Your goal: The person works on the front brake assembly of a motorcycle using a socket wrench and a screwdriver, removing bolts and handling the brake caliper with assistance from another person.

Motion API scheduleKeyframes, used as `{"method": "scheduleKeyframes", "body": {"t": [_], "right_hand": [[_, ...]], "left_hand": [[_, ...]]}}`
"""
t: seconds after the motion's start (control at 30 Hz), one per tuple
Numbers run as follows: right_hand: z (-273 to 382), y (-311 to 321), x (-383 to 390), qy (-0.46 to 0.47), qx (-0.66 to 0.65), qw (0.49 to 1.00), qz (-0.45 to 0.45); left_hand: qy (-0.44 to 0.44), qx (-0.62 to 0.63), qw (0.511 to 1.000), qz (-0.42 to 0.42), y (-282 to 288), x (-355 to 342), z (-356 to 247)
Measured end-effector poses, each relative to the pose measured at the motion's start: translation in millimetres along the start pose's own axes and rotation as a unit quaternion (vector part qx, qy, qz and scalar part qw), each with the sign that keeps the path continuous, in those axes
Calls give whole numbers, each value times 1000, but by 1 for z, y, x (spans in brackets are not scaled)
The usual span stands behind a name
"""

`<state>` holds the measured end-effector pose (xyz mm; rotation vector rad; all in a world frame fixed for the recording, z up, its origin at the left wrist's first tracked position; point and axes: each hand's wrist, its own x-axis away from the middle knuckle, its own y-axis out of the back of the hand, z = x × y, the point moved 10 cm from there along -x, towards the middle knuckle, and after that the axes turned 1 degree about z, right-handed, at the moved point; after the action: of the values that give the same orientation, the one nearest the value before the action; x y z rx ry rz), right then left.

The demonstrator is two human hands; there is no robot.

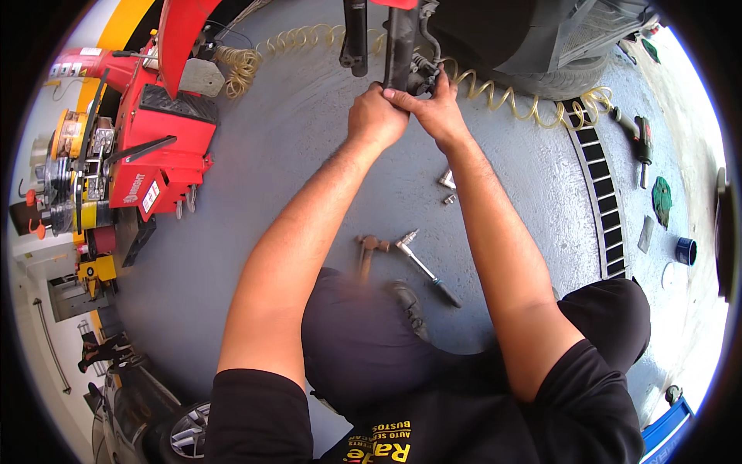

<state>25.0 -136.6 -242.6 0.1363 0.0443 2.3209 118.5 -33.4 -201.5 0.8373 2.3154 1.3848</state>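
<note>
A dark cylindrical strut point(400, 48) hangs down at the top middle, with a thin hose and metal bracket parts point(423, 66) along its right side. My left hand point(376, 120) is closed about its lower end from the left, fingers curled. From the right, my right hand point(434, 112) grips the same end, its thumb reaching across to my left hand and its index finger raised along the bracket. The two hands touch each other, and what lies inside the grip is hidden. Beside the strut on the left hangs a second dark bar point(355, 39).
On the grey floor below lie a hammer point(371, 246), a ratchet point(427, 267) and metal sockets point(448, 182). A coiled yellow air hose point(495, 100) runs behind the hands. A floor grate point(599, 174) and an air tool point(642, 147) lie right; a red machine point(166, 139) stands left.
</note>
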Motion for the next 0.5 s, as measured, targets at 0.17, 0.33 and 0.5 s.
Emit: {"method": "scheduleKeyframes", "body": {"t": [0.17, 0.33, 0.5], "right_hand": [[-7, 4, -26, 25, -94, 995, 36], [-7, 2, -46, 45, -123, 985, 110], [-16, -4, -60, 9, -147, 973, 178]], "left_hand": [[-44, 62, 995, 64, -22, 10, -11], [-91, 98, 986, 103, -33, 4, -9], [-64, 135, 979, 136, -39, 0, 0]]}}
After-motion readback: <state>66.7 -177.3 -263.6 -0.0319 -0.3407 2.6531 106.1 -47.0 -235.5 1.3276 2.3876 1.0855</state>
